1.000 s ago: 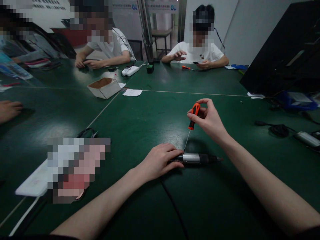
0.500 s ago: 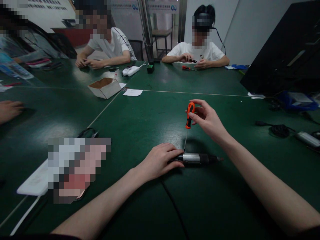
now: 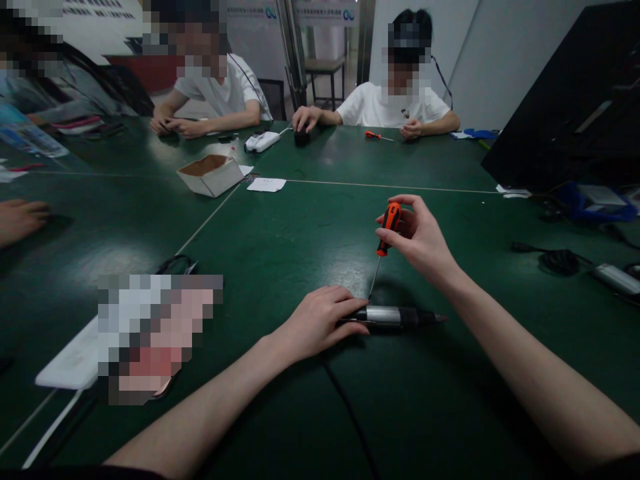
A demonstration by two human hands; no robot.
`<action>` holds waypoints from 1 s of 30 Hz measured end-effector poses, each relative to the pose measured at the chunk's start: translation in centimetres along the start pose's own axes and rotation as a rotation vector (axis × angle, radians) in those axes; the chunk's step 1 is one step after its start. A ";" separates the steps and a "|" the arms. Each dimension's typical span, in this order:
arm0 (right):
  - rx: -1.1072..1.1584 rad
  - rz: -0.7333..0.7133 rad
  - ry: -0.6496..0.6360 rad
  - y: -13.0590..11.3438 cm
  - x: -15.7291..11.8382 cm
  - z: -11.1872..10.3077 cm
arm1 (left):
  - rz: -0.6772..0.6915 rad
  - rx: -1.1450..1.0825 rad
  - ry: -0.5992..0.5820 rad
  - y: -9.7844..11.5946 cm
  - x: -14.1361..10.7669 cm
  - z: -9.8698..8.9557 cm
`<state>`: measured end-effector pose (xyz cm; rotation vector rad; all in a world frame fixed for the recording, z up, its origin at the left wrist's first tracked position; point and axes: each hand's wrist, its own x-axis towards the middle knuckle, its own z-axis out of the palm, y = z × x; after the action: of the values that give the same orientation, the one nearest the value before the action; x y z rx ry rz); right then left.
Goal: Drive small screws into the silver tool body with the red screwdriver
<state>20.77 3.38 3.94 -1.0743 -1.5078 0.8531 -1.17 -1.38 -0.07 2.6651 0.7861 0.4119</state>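
My left hand (image 3: 327,317) is closed over the rear end of a corded pen-shaped power tool (image 3: 383,315), which lies on the green table. The tool has a silver middle band, a black tapering front and a thin tip pointing right. Between the fingertips of my right hand (image 3: 417,233) is an orange and black screwdriver (image 3: 391,223). It leans with its handle up and to the right. Its shaft runs down to the tool's upper side, near my left fingertips; whether its tip touches a screw is too small to tell.
A black cord (image 3: 347,407) runs toward me. Left lie a white power strip (image 3: 67,363) and a blurred-out item. An open box (image 3: 213,177) and a paper slip (image 3: 267,185) lie ahead. Coiled cable (image 3: 557,261) rests right. Across the table, co-workers sit near another screwdriver (image 3: 375,135).
The screwdriver's handle has tilted to the right with my right hand, while my left hand and the power tool stay put. A co-worker's hand has reached to a small dark object opposite.
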 end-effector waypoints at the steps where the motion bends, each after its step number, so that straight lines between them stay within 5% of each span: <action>1: -0.008 -0.004 0.003 0.0 0.0 0.0 | 0.002 0.000 0.000 0.0 0.0 0.0; 15: -0.196 0.020 0.123 2.5 0.4 -0.5 | -0.022 -0.030 -0.019 0.3 0.0 -0.4; 30: -0.290 -0.084 0.075 0.5 -0.1 -0.4 | -0.028 -0.048 -0.031 0.5 0.1 -0.6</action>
<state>21.25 3.45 3.56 -1.2288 -1.6339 0.5403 -1.12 -1.55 0.69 2.6065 0.7933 0.3765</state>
